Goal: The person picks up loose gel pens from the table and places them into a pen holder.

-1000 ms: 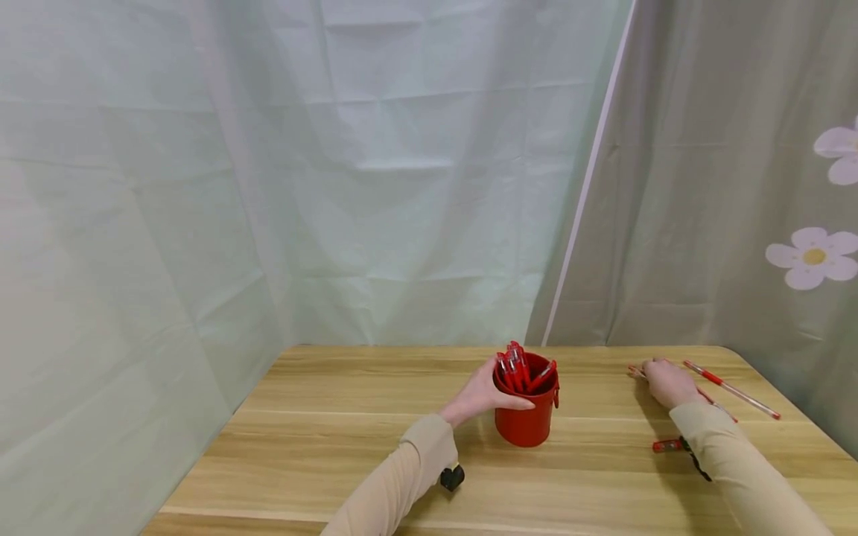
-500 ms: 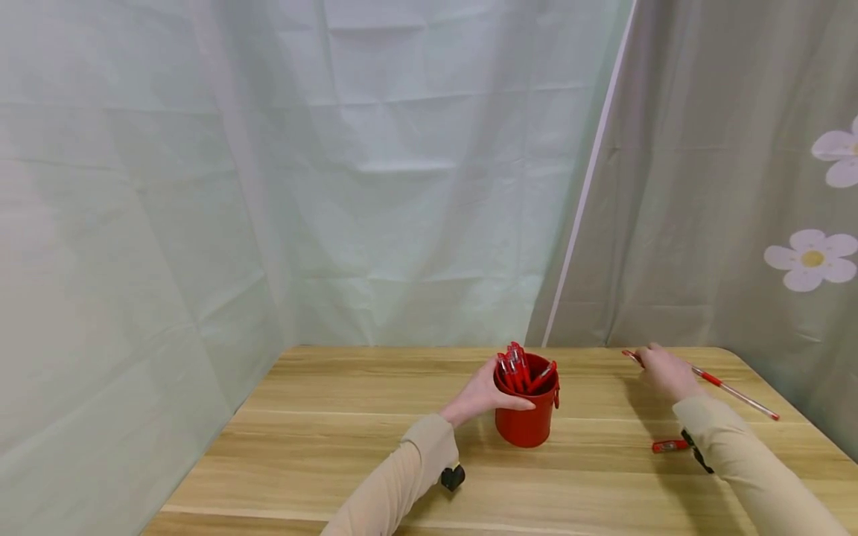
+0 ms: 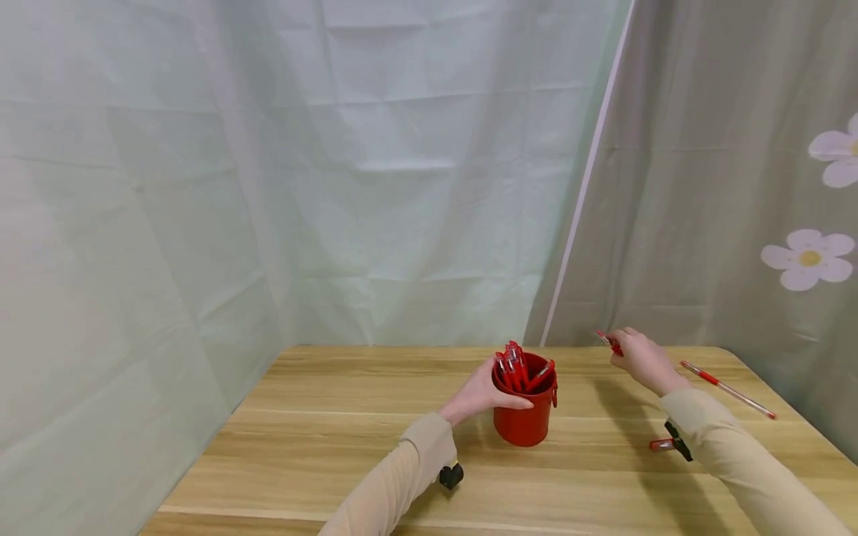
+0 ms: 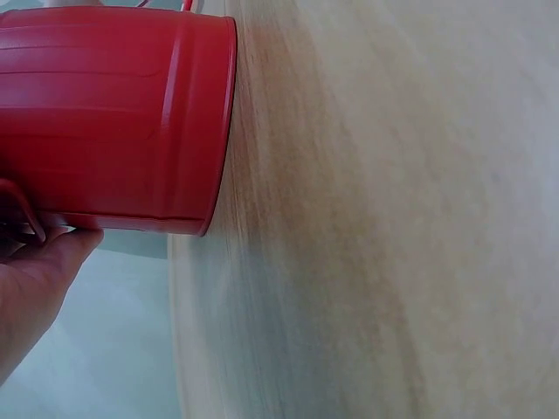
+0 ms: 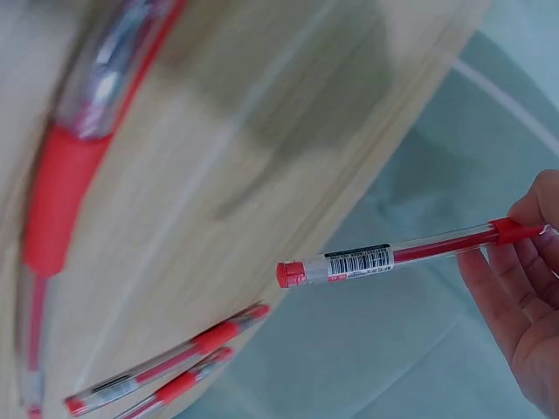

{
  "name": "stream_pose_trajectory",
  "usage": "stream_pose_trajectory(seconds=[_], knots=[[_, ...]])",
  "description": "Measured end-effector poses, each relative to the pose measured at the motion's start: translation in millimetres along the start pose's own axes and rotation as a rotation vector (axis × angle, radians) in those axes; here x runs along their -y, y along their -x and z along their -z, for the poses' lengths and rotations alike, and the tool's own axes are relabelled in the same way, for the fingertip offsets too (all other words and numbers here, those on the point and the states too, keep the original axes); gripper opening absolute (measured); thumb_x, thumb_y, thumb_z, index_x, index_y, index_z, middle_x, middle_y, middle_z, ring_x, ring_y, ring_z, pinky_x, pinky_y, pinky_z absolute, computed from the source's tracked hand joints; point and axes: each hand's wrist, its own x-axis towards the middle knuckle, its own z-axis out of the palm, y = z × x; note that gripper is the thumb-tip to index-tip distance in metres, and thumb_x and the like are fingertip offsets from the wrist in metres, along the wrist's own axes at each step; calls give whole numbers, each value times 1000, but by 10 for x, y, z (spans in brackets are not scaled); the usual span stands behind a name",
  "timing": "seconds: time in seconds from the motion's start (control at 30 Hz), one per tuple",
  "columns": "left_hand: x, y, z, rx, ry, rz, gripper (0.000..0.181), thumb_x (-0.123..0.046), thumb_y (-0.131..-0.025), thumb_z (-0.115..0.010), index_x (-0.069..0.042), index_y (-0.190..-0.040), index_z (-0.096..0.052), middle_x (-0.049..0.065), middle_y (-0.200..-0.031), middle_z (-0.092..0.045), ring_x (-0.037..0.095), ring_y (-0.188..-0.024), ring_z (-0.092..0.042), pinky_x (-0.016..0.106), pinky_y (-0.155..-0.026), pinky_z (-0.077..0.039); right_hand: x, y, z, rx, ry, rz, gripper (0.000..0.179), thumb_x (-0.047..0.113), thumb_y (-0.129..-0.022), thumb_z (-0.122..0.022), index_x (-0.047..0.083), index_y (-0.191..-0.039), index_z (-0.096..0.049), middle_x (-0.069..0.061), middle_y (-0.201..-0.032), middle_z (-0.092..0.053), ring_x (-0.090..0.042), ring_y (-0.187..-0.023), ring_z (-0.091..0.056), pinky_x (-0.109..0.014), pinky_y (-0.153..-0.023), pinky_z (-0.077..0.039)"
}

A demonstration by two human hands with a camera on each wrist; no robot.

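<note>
A red metal bucket with ring handles stands on the table, and several red pens lean inside it. My left hand grips its near-left side by the rim, thumb across the front; in the left wrist view part of that hand shows beside the bucket wall. My right hand is raised over the far right of the table, pinching a clear-barrelled red pen by its red grip end. The barcode end of that pen points away from the fingers.
On the wooden table, a red pen lies at the right. Another pen is partly hidden under the right wrist. Two pens lie close together in the right wrist view. A pale curtain hangs behind the table.
My right hand has picked up a pen from the table's right side, raised it and moved left with it. The left hand and the bucket have stayed in place.
</note>
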Motion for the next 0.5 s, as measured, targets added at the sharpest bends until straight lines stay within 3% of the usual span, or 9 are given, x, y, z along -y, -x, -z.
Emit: stream_pose_trajectory(seconds=[0.17,0.5], knots=[[-22,8,-9,10,1,2,67,-22,-66,-82,-20,-122,-45,-11,-111,-54,8,-98,-51,28,-83,-42,93,-52,18,-24,-37,10,30,-2,-75,-64,-11,-103,-57,-18,-87,-54,-30,-72,-55,-44,-59,-46],[-24,22,-4,-4,19,17,68,-21,-65,-83,-20,-122,-45,-12,-111,-53,8,-98,-51,28,-83,-42,332,-164,110,-95,-222,-6,31,-4,-81,-63,-15,-108,-52,-20,-88,-54,-32,-76,-56,-42,-63,-48]])
